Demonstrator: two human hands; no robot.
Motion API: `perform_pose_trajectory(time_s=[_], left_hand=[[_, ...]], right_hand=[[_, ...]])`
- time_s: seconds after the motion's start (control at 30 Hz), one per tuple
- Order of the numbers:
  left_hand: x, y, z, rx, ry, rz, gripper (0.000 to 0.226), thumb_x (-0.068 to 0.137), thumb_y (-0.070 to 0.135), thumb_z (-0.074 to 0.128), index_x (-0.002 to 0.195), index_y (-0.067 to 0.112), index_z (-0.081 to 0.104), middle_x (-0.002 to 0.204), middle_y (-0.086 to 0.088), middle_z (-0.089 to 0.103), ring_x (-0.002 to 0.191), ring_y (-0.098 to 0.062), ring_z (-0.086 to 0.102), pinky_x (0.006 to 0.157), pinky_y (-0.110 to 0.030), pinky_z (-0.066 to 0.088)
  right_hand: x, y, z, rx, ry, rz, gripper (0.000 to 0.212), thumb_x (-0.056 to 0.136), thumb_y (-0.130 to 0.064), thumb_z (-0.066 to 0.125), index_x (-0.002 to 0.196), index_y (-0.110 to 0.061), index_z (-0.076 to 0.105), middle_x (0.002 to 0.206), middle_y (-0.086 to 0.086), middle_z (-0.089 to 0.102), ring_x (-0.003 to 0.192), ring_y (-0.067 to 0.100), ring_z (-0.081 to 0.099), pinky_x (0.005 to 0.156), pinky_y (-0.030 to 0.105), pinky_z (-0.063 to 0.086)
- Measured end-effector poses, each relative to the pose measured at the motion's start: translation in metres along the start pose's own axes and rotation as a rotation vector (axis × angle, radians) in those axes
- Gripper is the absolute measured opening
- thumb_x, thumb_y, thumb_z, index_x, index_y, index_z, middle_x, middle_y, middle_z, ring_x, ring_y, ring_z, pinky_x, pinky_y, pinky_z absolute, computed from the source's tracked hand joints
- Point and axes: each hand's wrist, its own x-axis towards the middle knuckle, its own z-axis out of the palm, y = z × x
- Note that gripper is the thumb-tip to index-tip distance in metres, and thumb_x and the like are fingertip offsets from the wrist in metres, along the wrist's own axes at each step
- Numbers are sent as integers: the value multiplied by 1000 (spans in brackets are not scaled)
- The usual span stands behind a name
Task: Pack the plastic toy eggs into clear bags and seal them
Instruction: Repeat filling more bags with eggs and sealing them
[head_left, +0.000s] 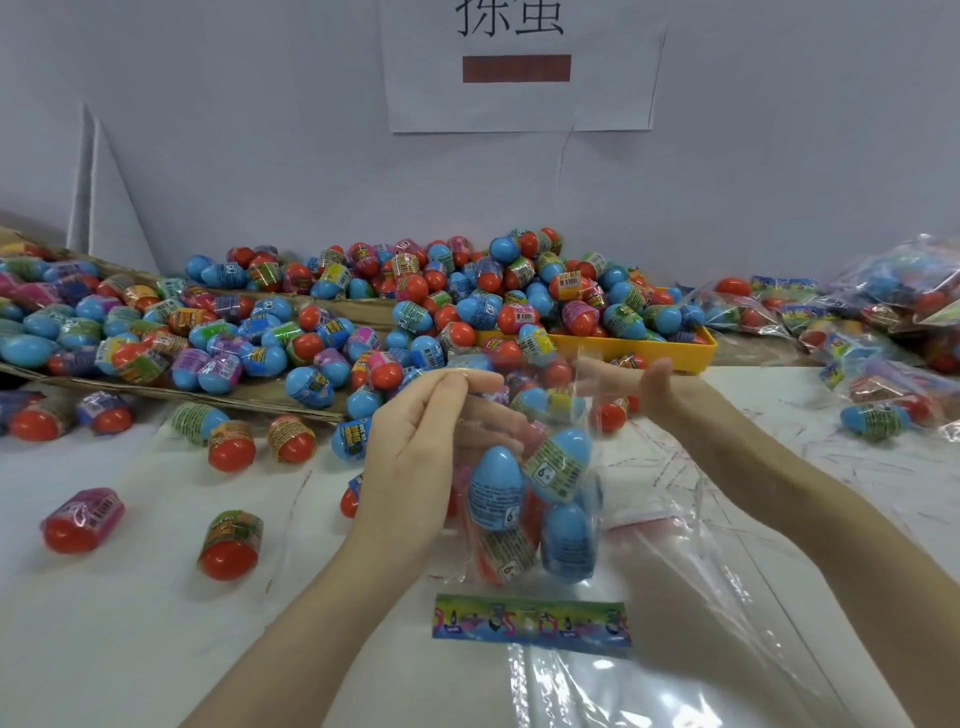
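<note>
Dozens of blue and red plastic toy eggs (457, 306) lie heaped against the pale wall behind your white table (130, 623), some in a yellow plastic tray (623, 348); sealed packs (883, 322) pile up at the right. Between your hands hangs a clear plastic bag (530, 499) holding several eggs, its long axis upright, mouth at the top. Your left hand (415, 447) pinches the top edge with curled fingers; your right hand (644, 387) grips the opposite edge, blurred. A colourful printed header strip (530, 623) lies just below the bag.
</note>
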Motion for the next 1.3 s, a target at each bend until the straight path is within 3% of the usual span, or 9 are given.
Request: perform_pose_trajectory(time_s=[0.03, 0.1, 0.27, 0.4, 0.5, 0.6, 0.67, 0.87, 1.3], left_hand=[[0, 1, 0, -10, 0, -10, 32, 97, 8, 36, 80, 12, 63, 60, 2, 70, 53, -7, 65, 51, -12, 48], [0, 1, 1, -9, -14, -19, 31, 97, 9, 35, 82, 11, 63, 61, 2, 70, 54, -6, 66, 51, -12, 48], [4, -1, -3, -25, -53, -93, 25, 95, 18, 40, 90, 14, 64, 75, 1, 74, 62, -12, 69, 52, -14, 50], [14, -3, -15, -35, -90, -255, 32, 61, 38, 75, 86, 20, 69, 81, 1, 74, 61, -10, 69, 51, -15, 51], [17, -3, -24, -57, -220, -345, 36, 59, 29, 73, 93, 19, 68, 84, -2, 75, 70, -19, 72, 55, -19, 54], [17, 0, -31, -15, -345, -340, 32, 49, 43, 79, 75, 24, 77, 82, -2, 75, 71, -16, 72, 57, -17, 53], [16, 0, -34, 44, -374, -328, 25, 50, 32, 88, 72, 26, 77, 80, -3, 75, 71, -15, 72, 57, -16, 53], [16, -5, -30, 104, -283, -249, 10, 59, 22, 71, 67, 19, 77, 66, -4, 72, 59, -11, 68, 52, -16, 52], [20, -4, -40, 109, -275, -231, 12, 55, 21, 71, 66, 22, 77, 66, -5, 73, 58, -11, 69, 50, -15, 52]], right_hand=[[-1, -4, 2, 68, -38, 6, 66, 43, -97, 33, 89, -59, 60, 88, -39, 61, 84, -21, 52, 69, 7, 39], [0, -5, 4, 109, -32, -21, 47, 51, -74, 62, 91, -50, 61, 84, -36, 63, 82, -18, 56, 62, 3, 42], [0, -10, 4, 456, 12, 26, 14, 56, -31, 68, 67, -26, 75, 74, -4, 73, 69, 2, 67, 56, 9, 47], [2, -6, 4, 481, 57, 28, 16, 61, -28, 65, 72, -22, 75, 71, 0, 72, 61, 4, 63, 53, 10, 46], [2, -2, 3, 505, 65, 54, 16, 61, -30, 65, 71, -24, 76, 74, 2, 73, 63, 5, 64, 55, 13, 47], [3, 2, 3, 511, 90, 81, 18, 61, -31, 65, 71, -22, 76, 74, 4, 73, 62, 6, 64, 56, 13, 47], [3, 3, 3, 523, 103, 91, 19, 61, -30, 65, 73, -19, 76, 74, 6, 72, 62, 8, 64, 55, 12, 48], [2, 6, 0, 547, 2, 132, 25, 54, -34, 69, 74, -20, 76, 77, 4, 73, 66, 8, 65, 58, 12, 49], [2, 16, -5, 633, -76, 160, 24, 50, -22, 75, 74, -18, 77, 76, 6, 73, 67, 14, 69, 55, 14, 50]])
